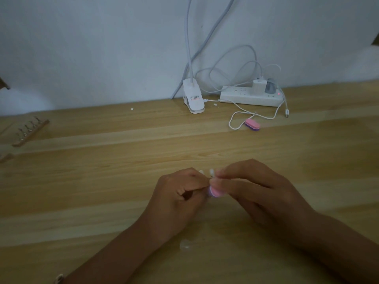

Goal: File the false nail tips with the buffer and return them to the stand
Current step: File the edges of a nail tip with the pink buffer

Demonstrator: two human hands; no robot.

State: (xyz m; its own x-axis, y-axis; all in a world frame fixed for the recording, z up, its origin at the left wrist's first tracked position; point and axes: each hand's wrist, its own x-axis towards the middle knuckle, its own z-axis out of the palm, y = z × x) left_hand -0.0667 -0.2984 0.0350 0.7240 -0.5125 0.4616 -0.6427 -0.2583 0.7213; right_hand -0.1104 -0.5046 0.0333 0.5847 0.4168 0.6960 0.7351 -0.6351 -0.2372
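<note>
left hand [180, 193] pinches a nail tip [211, 172] against the pink buffer [215, 191] gripped by right hand [252, 185]

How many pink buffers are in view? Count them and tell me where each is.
2. One pink buffer is between both hands at the table's near centre; a second buffer lies farther back, right of centre, beside the white cable.

A white clip lamp [193, 99] stands beside a power strip [249, 97] with cables [235, 117].
</note>
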